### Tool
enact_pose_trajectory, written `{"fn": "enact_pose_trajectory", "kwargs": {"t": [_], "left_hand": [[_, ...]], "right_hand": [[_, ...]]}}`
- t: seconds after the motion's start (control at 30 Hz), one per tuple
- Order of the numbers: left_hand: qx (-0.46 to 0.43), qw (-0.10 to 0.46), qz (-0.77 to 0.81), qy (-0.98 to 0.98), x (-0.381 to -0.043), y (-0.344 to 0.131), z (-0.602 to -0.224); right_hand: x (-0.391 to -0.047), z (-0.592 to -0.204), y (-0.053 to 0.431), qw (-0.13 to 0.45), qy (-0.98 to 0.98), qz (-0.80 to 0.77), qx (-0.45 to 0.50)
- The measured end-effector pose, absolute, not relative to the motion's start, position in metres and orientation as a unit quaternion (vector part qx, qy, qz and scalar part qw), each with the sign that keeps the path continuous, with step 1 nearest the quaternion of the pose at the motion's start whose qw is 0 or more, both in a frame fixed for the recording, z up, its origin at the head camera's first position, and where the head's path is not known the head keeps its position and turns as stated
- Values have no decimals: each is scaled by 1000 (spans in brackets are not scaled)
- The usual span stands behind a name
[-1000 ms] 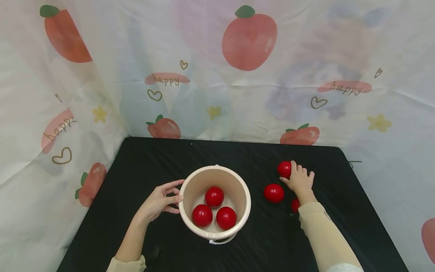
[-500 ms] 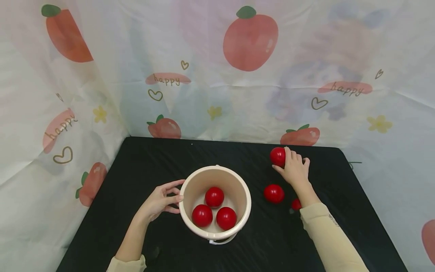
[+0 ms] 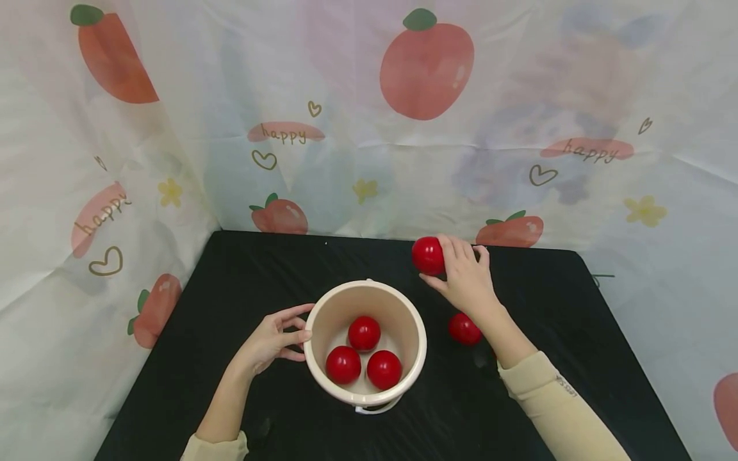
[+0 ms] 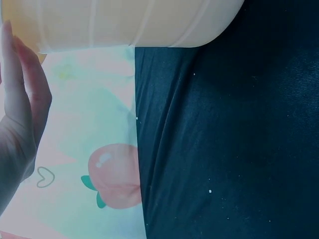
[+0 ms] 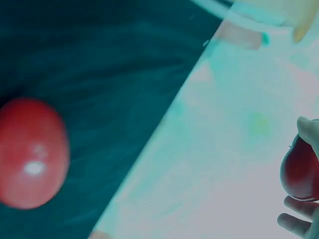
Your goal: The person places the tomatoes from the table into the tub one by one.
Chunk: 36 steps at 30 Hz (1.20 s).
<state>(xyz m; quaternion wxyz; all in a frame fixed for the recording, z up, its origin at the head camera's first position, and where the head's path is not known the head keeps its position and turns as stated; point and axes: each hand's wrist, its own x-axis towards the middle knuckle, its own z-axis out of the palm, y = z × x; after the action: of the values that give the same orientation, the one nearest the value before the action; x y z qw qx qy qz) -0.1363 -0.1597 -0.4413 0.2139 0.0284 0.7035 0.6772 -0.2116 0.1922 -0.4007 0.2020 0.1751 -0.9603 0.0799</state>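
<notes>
A cream bucket (image 3: pixel 416 358) stands on the black table with three red balls (image 3: pixel 364 333) lying inside it. My left hand (image 3: pixel 275 339) rests against the bucket's left side, fingers extended and thumb at the rim. In the left wrist view its fingers (image 4: pixel 25 84) lie fairly straight along the bucket wall. My right hand (image 3: pixel 466 276) grips a glossy red ball (image 3: pixel 427 255) between thumb and fingers, beyond the bucket's far right rim. Part of this held ball (image 5: pixel 300 172) shows at the right edge of the right wrist view.
Another red ball (image 3: pixel 464 328) lies on the black table (image 3: pixel 277 269) right of the bucket, below my right wrist. A white bucket handle (image 3: pixel 377 408) hangs at the near side. Printed cloth (image 3: pixel 346 83) hangs behind the table and along its left side.
My right hand has carried the red ball up and left from the table's right part toward the bucket. My forearm now covers another ball. The left hand and bucket stay put.
</notes>
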Motion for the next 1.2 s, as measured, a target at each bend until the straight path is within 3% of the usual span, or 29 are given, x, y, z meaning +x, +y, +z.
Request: {"fn": "enact_pose_trajectory", "kwargs": {"t": [0.2,0.87,1.2], "left_hand": [[28,216,678,702,-137,-160,-441],[28,218,673,706,-138,-161,-442],[32,218,676,703,-138,-161,-442]], "right_hand": [[-192,-389,158,223,-937,70,260],[-161,-431,83,90,-916,13,392],[-161,-443,66,83,-899,-129,410]]}}
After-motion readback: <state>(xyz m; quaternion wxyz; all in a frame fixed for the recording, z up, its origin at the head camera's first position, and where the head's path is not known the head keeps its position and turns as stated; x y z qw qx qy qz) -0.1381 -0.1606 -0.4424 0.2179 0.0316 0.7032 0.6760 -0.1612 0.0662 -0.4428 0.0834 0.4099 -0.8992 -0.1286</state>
